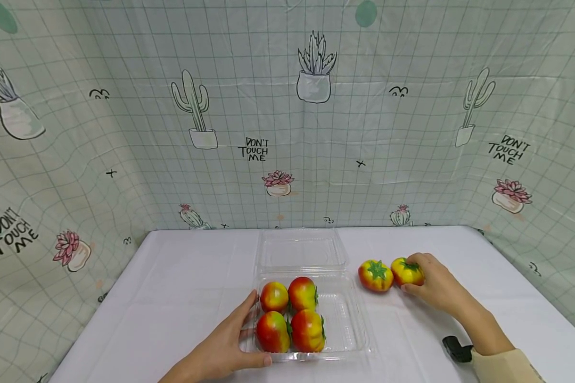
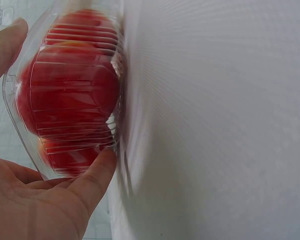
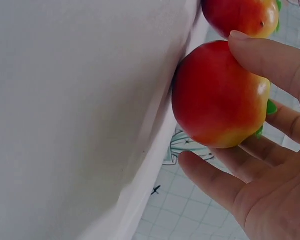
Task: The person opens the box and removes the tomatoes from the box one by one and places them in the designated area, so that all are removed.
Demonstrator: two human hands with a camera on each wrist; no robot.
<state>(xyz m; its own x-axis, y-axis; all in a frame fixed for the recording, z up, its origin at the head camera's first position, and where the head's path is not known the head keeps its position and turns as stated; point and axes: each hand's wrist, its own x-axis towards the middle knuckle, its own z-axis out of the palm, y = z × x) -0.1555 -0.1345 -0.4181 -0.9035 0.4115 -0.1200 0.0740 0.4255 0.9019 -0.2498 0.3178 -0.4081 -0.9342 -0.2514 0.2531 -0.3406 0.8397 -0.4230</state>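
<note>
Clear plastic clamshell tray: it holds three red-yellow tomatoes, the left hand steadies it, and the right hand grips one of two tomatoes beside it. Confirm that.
Not quite. The clear plastic clamshell tray holds four red-yellow tomatoes, not three, as the head view shows. The left hand steadies it, and the right hand grips one loose tomato of two.

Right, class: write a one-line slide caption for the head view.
Left hand steadies a clear tray of four tomatoes while right hand grasps a tomato outside it.
</note>
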